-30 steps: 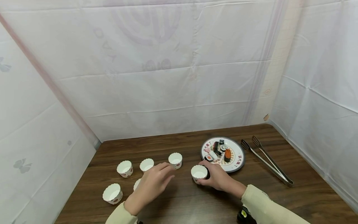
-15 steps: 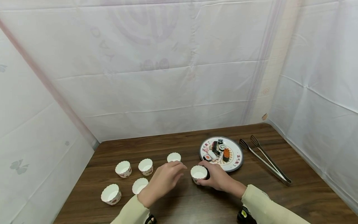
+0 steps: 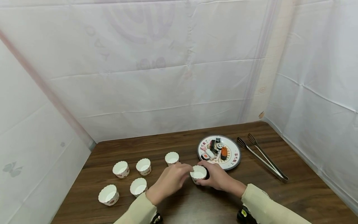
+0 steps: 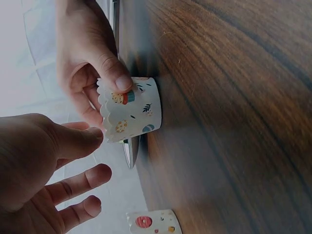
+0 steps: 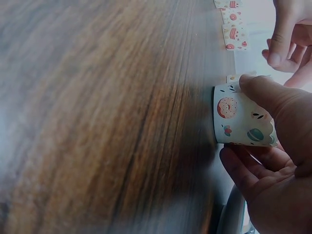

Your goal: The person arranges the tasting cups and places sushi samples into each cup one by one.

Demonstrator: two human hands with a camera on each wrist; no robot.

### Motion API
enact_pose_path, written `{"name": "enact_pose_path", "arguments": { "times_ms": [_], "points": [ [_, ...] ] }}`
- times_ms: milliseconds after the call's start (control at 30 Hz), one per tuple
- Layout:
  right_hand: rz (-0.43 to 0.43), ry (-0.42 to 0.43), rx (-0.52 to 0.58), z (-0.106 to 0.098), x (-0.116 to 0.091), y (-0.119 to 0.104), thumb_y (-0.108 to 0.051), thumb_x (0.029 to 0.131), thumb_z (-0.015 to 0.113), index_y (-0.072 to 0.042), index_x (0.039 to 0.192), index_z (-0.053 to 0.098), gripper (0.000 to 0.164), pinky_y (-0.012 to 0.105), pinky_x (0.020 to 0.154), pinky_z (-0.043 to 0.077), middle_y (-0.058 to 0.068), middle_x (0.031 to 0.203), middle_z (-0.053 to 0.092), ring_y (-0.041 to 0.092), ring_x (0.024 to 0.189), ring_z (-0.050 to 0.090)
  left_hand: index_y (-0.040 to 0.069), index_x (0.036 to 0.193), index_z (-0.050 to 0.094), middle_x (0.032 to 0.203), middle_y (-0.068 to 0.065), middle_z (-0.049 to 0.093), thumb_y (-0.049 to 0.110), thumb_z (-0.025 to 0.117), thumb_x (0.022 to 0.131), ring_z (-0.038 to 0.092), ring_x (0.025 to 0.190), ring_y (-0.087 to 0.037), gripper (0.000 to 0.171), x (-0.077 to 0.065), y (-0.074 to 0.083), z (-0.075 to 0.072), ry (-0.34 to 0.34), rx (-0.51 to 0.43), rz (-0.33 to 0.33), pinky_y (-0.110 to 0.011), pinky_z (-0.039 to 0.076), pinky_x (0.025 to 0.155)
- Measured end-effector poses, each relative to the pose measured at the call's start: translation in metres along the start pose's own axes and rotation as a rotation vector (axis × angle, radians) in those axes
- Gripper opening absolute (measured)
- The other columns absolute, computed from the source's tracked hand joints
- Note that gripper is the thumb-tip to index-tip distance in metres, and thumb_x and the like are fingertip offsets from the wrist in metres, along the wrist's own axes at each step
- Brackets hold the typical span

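Observation:
In the head view, my right hand (image 3: 219, 178) grips a white paper baking cup (image 3: 198, 173) from its right side. The cup stands upright, and its printed wall (image 4: 131, 111) shows donut and leaf pictures in the wrist views. My left hand (image 3: 172, 179) hovers at the cup's left, with the fingertips right at the scalloped rim. Its thumb and fingers are spread apart in the left wrist view, with nothing between them. The thumb of my right hand presses the near wall, while the other fingers go round the far side.
Several similar baking cups, among them one at the back (image 3: 172, 158) and one at front left (image 3: 108, 196), stand on the wooden table (image 3: 195, 205). Behind my right hand lies a plate (image 3: 235, 158) with several sushi pieces (image 3: 224, 153). Metal tongs (image 3: 269, 165) rest farther right.
My left hand has moved right, from over the other cups to the rim of the cup in my right hand. The right hand has kept its hold and place.

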State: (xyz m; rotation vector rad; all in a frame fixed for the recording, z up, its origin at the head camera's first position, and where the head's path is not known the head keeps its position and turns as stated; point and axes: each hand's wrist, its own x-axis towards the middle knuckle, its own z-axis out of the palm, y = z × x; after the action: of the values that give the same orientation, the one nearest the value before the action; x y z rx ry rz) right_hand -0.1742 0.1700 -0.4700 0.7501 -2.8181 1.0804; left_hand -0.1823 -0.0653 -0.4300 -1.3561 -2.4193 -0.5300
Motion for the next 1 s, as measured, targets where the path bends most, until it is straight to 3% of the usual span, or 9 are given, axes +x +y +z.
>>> {"name": "enact_pose_path", "arguments": {
  "times_ms": [333, 567, 1000],
  "points": [
    [-0.019, 0.007, 0.011, 0.0, -0.001, 0.001, -0.032, 0.085, 0.087, -0.014, 0.124, 0.062, 0.05, 0.029, 0.079, 0.054, -0.002, 0.112, 0.071, 0.011, 0.095, 0.067, 0.014, 0.105, 0.076, 0.1, 0.006, 0.075, 0.001, 0.079, 0.085, 0.069, 0.09, -0.012, 0.024, 0.002, 0.002, 0.006, -0.05, 0.014, 0.027, -0.031, 0.056, 0.077],
    [-0.021, 0.009, 0.005, 0.0, -0.001, 0.002, -0.032, 0.084, 0.087, -0.015, 0.124, 0.062, 0.05, 0.028, 0.079, 0.053, -0.004, 0.107, 0.07, 0.009, 0.091, 0.065, 0.015, 0.097, 0.077, 0.094, 0.008, 0.074, 0.005, 0.082, 0.084, 0.067, 0.086, -0.01, 0.017, 0.002, -0.001, 0.011, -0.048, 0.023, 0.07, -0.029, 0.055, 0.075],
    [-0.001, -0.003, 0.017, -0.001, -0.001, 0.0, -0.03, 0.085, 0.087, -0.014, 0.126, 0.062, 0.051, 0.027, 0.075, 0.052, -0.001, 0.107, 0.071, 0.01, 0.088, 0.065, 0.017, 0.089, 0.076, 0.089, 0.011, 0.071, 0.008, 0.081, 0.086, 0.066, 0.083, -0.007, 0.011, 0.003, -0.001, 0.014, -0.065, 0.029, 0.051, -0.028, 0.054, 0.072]
  ]
}}
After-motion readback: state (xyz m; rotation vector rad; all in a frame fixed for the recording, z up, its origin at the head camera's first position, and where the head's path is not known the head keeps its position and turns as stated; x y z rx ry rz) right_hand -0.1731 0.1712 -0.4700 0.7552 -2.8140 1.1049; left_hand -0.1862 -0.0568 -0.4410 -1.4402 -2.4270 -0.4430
